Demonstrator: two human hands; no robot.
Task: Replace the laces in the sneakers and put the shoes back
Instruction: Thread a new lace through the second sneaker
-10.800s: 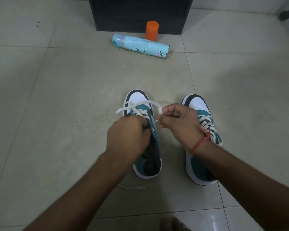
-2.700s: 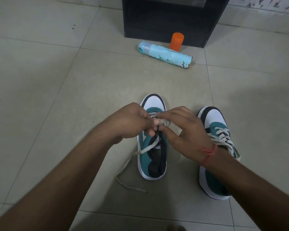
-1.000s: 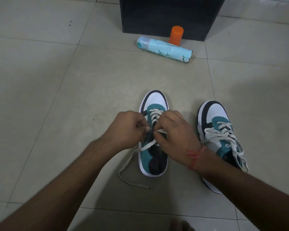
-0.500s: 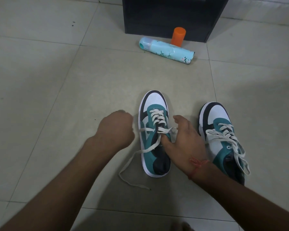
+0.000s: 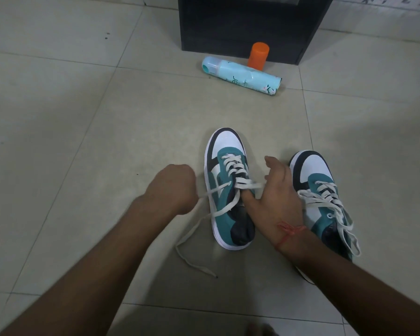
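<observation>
Two teal, white and black sneakers stand side by side on the tiled floor. The left sneaker [image 5: 224, 190] has a white lace [image 5: 232, 163] crossed through its front eyelets. My left hand [image 5: 174, 187], closed in a fist just left of that shoe, grips one strand of the lace and holds it taut. My right hand [image 5: 277, 197] lies against the shoe's right side with the thumb on the tongue, and the other strand runs taut into its fingers. A loose lace end [image 5: 192, 260] trails on the floor. The right sneaker [image 5: 323, 197] is laced, its ends hanging loose.
A pale blue spray can [image 5: 243, 77] lies on the floor beyond the shoes. An orange cylinder [image 5: 258, 57] stands behind it against a black cabinet [image 5: 247, 23]. Toes of a bare foot [image 5: 260, 329] show at the bottom edge.
A second ago both hands were together over the left sneaker's laces. They have drawn apart, the left hand to the left and the right hand to the right, stretching the lace sideways.
</observation>
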